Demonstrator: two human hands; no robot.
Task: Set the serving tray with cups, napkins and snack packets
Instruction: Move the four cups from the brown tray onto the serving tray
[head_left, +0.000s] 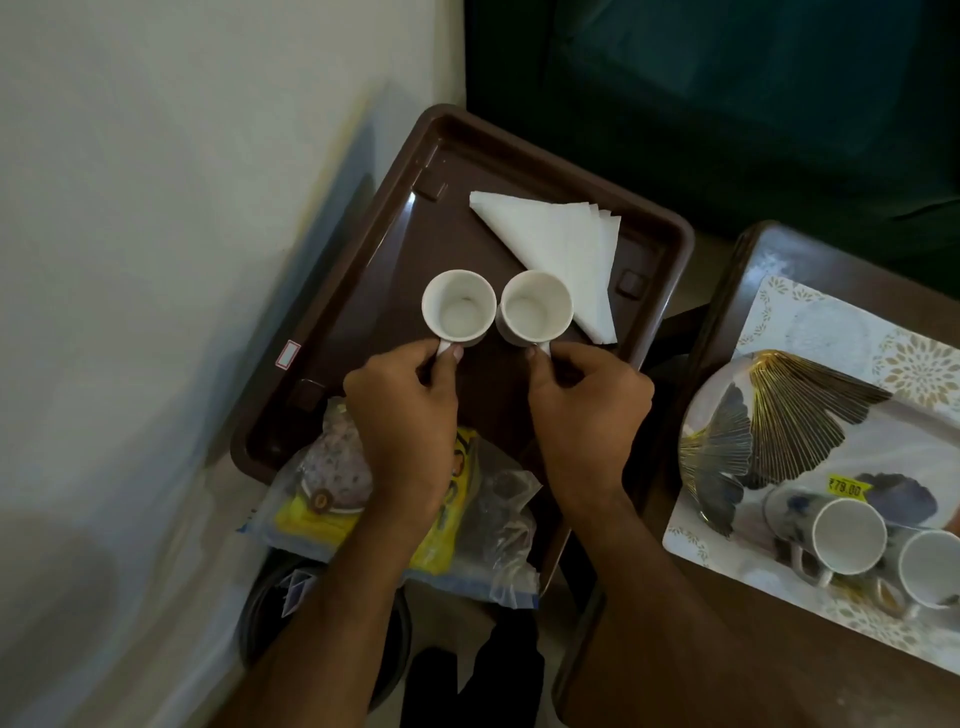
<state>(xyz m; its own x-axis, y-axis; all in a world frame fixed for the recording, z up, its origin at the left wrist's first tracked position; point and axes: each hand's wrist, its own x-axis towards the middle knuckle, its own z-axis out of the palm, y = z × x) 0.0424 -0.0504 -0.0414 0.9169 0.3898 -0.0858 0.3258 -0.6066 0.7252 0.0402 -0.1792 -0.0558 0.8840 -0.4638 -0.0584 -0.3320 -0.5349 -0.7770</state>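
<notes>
Snack packets: a heap of clear plastic bags (395, 499) lies on the near end of the brown serving tray (670, 244), overhanging its near rim; one holds a yellow packet (441, 540); the exact count cannot be told.
Left hand (405, 415): thumb and fingers pinch the handle of the left white cup (458, 306).
Right hand (587, 410): thumb and fingers pinch the handle of the right white cup (536, 307).
Cups on tray: two, upright, empty, side by side at mid-tray, rims almost touching.
Napkins: one fanned stack of white triangular napkins (561, 249) at the far right of the tray, just behind the right cup.
Side table: a second, patterned tray (810, 322) to the right carries two more patterned cups (847, 540), one with a yellow price sticker (849, 488).
</notes>
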